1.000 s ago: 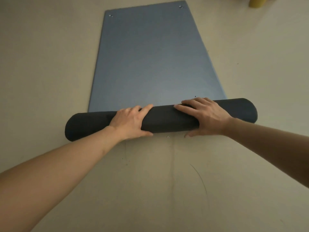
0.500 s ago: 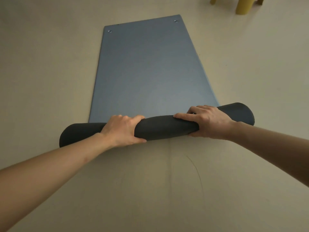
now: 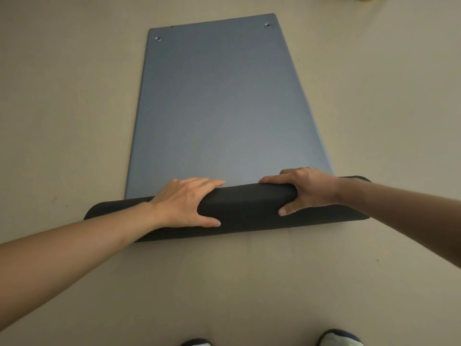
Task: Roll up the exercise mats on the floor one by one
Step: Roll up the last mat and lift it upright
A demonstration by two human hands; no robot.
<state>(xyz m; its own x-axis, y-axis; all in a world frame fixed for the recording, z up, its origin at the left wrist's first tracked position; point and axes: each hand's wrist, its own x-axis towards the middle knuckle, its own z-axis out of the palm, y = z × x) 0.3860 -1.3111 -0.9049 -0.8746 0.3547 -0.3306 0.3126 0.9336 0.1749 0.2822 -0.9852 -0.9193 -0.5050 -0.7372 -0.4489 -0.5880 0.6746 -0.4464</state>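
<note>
The mat (image 3: 219, 103) lies flat on the floor (image 3: 62, 108), blue side up, with its near end wound into a dark roll (image 3: 247, 208) lying crosswise just ahead of the person's shoes (image 3: 339, 339). Both hands sit on the roll. The left hand (image 3: 185, 202) is spread wide over the top, fingers reaching the far side and thumb on the near face. The right hand (image 3: 308, 189) curls around the roll, fingers over the far side and thumb pressing the near face. Rolling of this mat looks to be underway, perhaps a third done; most of it lies flat, out to the far edge with its 2 eyelets (image 3: 267, 25). The next push likely calls for even pressure from both hands, so the roll stays tight and its ends stay square with the mat's edges. No other mat is in view.
</note>
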